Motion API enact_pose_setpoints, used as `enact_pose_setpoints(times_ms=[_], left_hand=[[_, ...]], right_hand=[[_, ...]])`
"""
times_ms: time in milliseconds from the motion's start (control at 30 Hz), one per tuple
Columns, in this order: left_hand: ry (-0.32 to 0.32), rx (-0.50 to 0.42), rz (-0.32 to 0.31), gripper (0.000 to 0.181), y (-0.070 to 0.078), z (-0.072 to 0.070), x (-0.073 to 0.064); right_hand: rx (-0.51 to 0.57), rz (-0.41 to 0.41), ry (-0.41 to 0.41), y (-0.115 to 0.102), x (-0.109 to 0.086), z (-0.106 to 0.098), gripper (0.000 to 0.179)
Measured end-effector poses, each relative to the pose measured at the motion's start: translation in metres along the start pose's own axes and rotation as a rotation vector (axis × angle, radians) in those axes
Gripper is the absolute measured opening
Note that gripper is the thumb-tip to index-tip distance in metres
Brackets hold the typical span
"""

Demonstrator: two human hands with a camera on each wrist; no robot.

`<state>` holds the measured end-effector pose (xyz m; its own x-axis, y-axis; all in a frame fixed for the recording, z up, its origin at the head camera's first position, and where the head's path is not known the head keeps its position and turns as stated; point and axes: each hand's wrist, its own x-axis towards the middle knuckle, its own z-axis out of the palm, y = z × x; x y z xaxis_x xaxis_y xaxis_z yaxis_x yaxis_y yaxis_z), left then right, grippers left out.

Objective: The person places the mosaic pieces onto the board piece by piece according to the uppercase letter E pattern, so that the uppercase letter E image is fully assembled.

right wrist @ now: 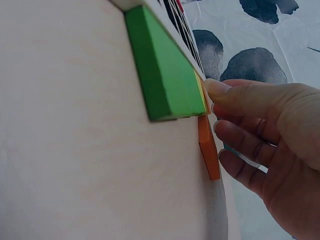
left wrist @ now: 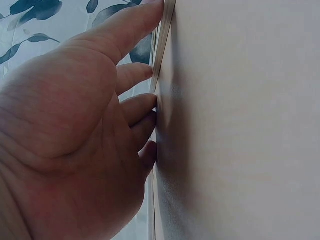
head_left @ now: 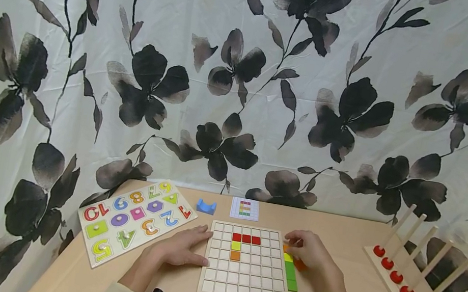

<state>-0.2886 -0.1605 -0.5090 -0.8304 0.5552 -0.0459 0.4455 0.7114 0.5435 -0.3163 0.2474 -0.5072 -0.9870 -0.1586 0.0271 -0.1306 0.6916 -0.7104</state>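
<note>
A: Where is the grid board (head_left: 246, 280)?
B: Flat on the wooden table (head_left: 178, 286), between the two hands. Three red tiles (head_left: 246, 239) sit side by side in its second row from the far edge, with a yellow tile (head_left: 236, 245) under the leftmost and an orange tile (head_left: 235, 256) under that.
A: And the left hand (head_left: 183, 246)?
B: Fingers spread, its tips and thumb touching the board's left edge.
A: What about the right hand (head_left: 311, 252)?
B: Bent fingers, by the far part of the board's right edge. The thumb touches or nearly touches the spare pieces there; I can't tell whether it pinches one.
A: Which spare pieces?
B: Green blocks (head_left: 291, 274) lined along that edge, then yellow and orange ones further back. Another orange block (right wrist: 208, 150) lies just beside them, partly covered by the hand in the head view.
A: Anything else nearby?
B: To the left, a number puzzle (head_left: 111, 233) lies at a slant, near the left hand. Behind the board are a blue holder (head_left: 206, 207) and a pattern card (head_left: 245, 209). On the right, well apart from the right hand, stands a counting rack (head_left: 447, 283) with red and yellow rings.
A: And the background?
B: A floral cloth (head_left: 296, 105) hangs behind the table.
</note>
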Motion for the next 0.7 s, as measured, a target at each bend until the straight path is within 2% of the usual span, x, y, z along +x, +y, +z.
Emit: enact_pose_setpoints(times_ms=[500,700], left_hand=[[-0.001,-0.003,-0.001,0.084,0.0005,-0.0004,-0.0001],[0.0,0.001,0.001,0.085,-0.0005,0.0004,-0.0001]], right_hand=[[-0.039,0.057,-0.004,-0.0016,-0.0024,0.0003,0.012],[-0.053,0.068,0.009,0.0006,-0.0015,0.0011,0.011]])
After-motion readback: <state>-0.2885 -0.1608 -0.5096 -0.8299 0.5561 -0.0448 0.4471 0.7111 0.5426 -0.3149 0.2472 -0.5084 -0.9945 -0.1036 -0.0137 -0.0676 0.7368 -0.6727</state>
